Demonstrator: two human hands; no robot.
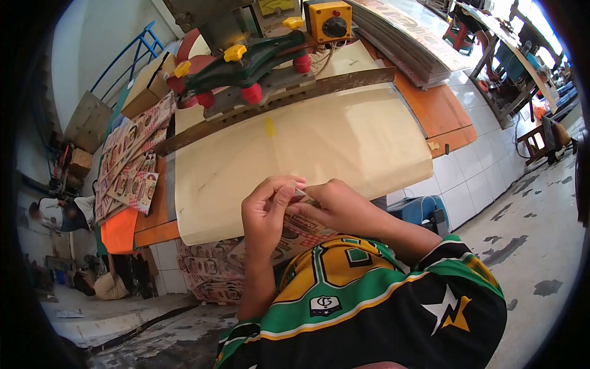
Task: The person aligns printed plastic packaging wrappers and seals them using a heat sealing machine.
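My left hand [269, 206] and my right hand [326, 204] meet in front of my chest, at the near edge of a cream-coloured sheet [295, 154] on the table. Both are closed, thumbs and fingers pinching the upper edge of a printed packaging sheet [309, 225] with red checks and lettering. A small pale and reddish corner shows between the fingertips. My fingers hide most of the gripped part, and the sheet's lower portion hangs down against my jersey.
Beyond the cream sheet stands a press machine [246, 71] with yellow and red knobs and an orange control box [328, 21]. Printed sheets [132, 166] lie in piles at left; a tall stack [405, 43] sits at back right. Two people are at far left.
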